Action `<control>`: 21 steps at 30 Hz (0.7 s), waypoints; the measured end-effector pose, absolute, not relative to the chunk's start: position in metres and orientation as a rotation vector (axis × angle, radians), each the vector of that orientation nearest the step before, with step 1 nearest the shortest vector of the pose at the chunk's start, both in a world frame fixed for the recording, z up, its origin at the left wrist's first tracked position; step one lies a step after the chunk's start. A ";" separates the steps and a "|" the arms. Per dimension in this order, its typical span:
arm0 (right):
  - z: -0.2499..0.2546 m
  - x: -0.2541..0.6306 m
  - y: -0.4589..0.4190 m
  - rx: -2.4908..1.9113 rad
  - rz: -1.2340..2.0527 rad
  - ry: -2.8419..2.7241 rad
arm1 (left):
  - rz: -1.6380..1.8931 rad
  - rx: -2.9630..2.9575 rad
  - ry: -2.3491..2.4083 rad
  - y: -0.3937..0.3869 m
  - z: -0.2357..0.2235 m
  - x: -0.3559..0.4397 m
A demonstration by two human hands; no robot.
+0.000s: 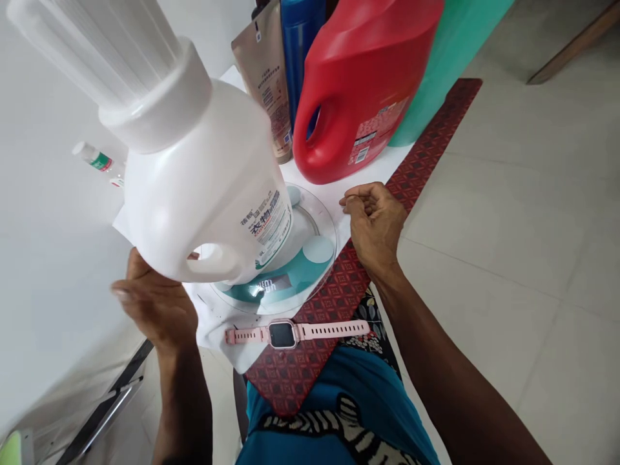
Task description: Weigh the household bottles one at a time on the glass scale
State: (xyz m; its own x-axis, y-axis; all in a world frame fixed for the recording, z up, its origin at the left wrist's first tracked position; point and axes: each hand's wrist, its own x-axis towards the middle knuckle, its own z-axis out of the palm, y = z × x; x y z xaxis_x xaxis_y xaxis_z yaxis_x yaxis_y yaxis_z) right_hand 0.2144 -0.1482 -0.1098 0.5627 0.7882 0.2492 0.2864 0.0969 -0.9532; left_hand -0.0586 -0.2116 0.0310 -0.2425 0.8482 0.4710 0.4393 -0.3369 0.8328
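Note:
A large white laundry liquid bottle (223, 161) with a ribbed cap stands on a round glass digital scale (310, 278) with a teal band and a small display. My left hand (159, 303) is beside the bottle's lower left, its fingers apart and partly hidden behind it; I see no grip on the bottle. To the right of the scale, my right hand (375, 223) hovers near the table edge with its fingers curled in and nothing visible in them. In front of the scale lies a pink smartwatch (282, 334), its strap stretched out flat.
Behind the scale stand a red jug (358, 97), a teal container (436, 71), a blue bottle (300, 45) and a beige tube (266, 77). A small clear bottle (99, 158) is at the left. The table's red patterned edge (310, 361) runs diagonally above the tiled floor (494, 245).

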 end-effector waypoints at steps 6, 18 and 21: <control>-0.108 0.214 -0.148 -1.473 0.481 -0.964 | 1.835 1.443 1.360 -0.205 0.031 -0.020; -0.106 0.215 -0.148 -1.523 0.493 -0.942 | 2.226 1.258 1.529 -0.153 0.053 -0.062; -0.105 0.215 -0.148 -1.537 0.491 -0.933 | 2.432 1.286 1.582 -0.140 0.056 -0.085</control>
State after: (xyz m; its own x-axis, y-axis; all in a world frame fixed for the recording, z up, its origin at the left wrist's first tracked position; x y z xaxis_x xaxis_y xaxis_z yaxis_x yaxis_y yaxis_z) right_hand 0.2146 -0.1481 -0.1050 0.5876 0.7843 0.1991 0.2798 0.0339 -0.9595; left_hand -0.0850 -0.1401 0.0557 -0.6710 0.3791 0.6372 0.4287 -0.5028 0.7506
